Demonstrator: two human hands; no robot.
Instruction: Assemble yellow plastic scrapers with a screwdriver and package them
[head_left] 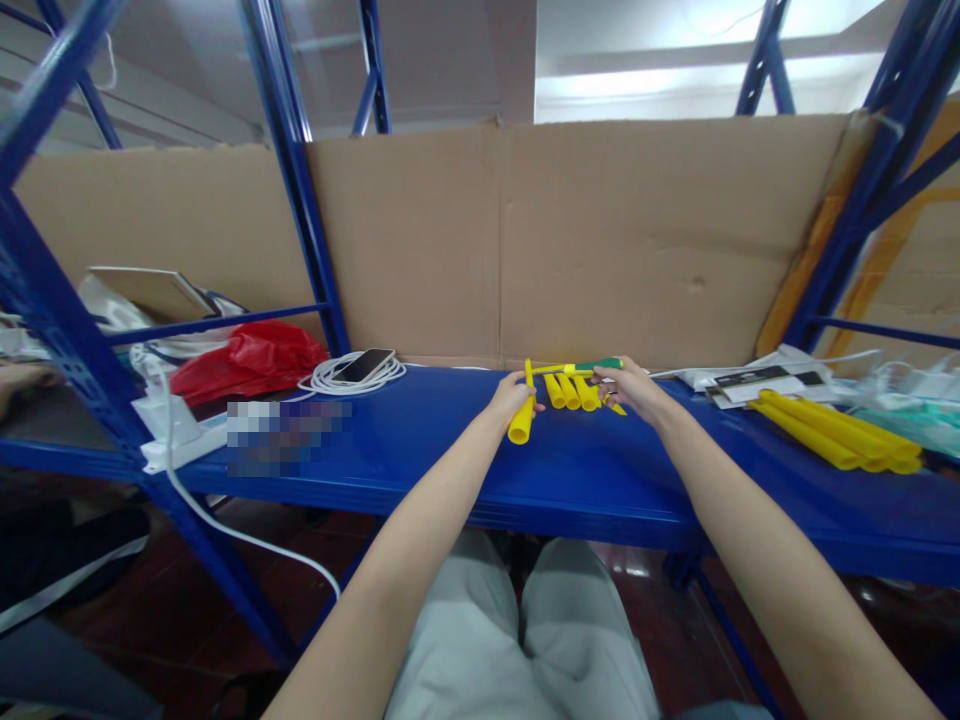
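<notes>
My left hand point(512, 397) is closed around a yellow tube point(520, 428), its open end facing me. In my right hand point(634, 386) is a screwdriver-like tool with a green handle point(600, 366) and a thin yellow shaft. The shaft points left and meets the upper part of the tube; whether it goes in or only touches cannot be told. Several short yellow tubes point(571, 396) lie side by side on the blue shelf point(442, 440) between my hands. Beneath my right fingers is a small yellow piece point(615, 406), partly hidden.
Longer yellow tubes point(832, 435) lie at the right, by white packets point(780, 378). At the left are a coiled white cable point(330, 378), a phone point(365, 366), a red bag point(255, 352) and a white power strip point(187, 440). Cardboard point(600, 230) stands behind; blue posts point(296, 180) flank the shelf.
</notes>
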